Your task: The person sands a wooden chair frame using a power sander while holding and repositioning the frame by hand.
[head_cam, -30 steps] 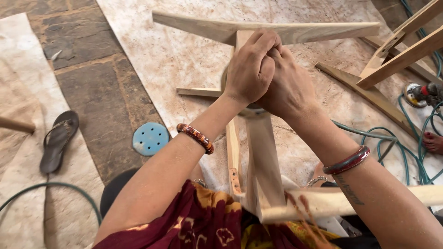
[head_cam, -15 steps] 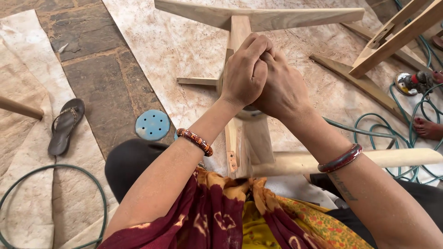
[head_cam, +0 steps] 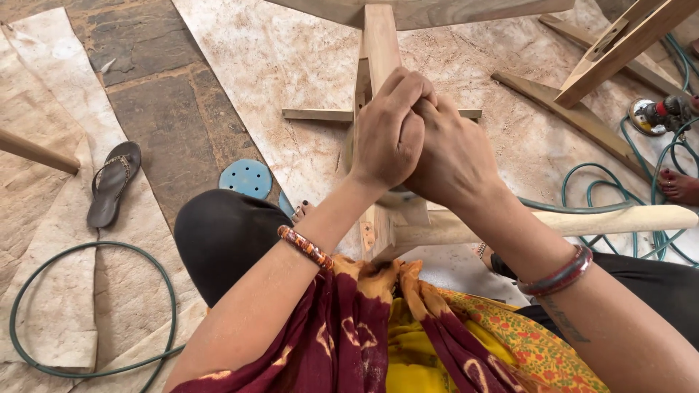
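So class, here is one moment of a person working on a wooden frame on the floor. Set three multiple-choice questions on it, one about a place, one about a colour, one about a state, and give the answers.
1. Where does the sandal lie?
A. on top of the wooden frame
B. on the floor to the left of the person
C. inside the ring of hose

2. What colour is the round sanding disc?
A. light blue
B. red
C. black

3. How are the two hands placed?
A. far apart, each on a different beam
B. resting in the lap
C. pressed together over the upright wooden piece

Answers: 1 B, the sandal lies on the stone floor left of the dark knee. 2 A, the disc with small holes is light blue. 3 C, the left hand and right hand touch, clasped over the wooden frame.
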